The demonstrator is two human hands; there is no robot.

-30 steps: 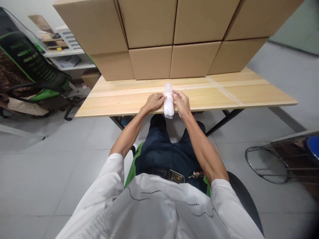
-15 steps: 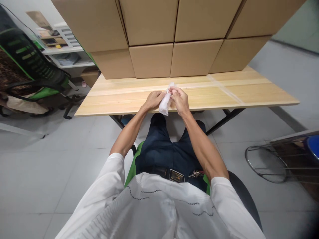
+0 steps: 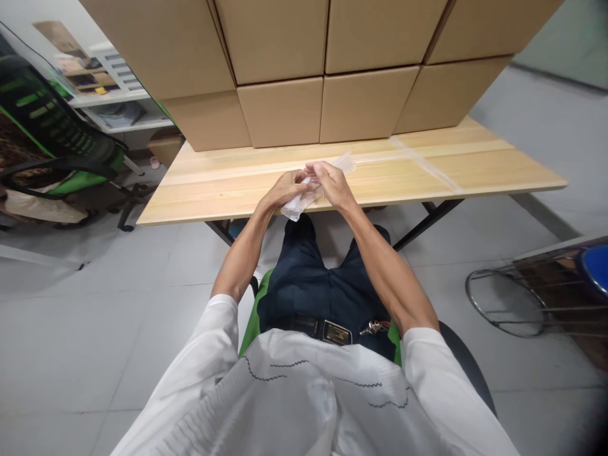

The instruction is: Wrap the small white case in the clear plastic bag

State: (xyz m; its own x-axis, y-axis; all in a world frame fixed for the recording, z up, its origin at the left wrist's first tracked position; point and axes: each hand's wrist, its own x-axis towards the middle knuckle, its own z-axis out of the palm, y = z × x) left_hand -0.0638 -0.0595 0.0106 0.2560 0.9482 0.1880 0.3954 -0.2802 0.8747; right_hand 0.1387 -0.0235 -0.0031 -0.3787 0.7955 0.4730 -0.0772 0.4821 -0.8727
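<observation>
A crumpled, translucent white plastic bag (image 3: 295, 206) is held between my two hands above the table's front edge. My left hand (image 3: 286, 188) grips it from the left, thumb and fingers pinched at its middle. From the right, my right hand (image 3: 331, 182) closes over the upper part, fingertips close to the left thumb. One end of the bag hangs toward my lap; the other sticks out behind the right hand. Whether anything lies inside the bag cannot be made out.
Cardboard boxes (image 3: 280, 114) are stacked along the back of the wooden table (image 3: 190, 190). A strip of clear tape (image 3: 427, 166) crosses the tabletop on the right. An office chair (image 3: 71, 152) stands at left, a metal-framed stool (image 3: 506, 304) at right.
The bag has turned from nearly upright to slanting, its lower end shifting left. My right hand has moved left, closer to my left hand. The view has shifted slightly.
</observation>
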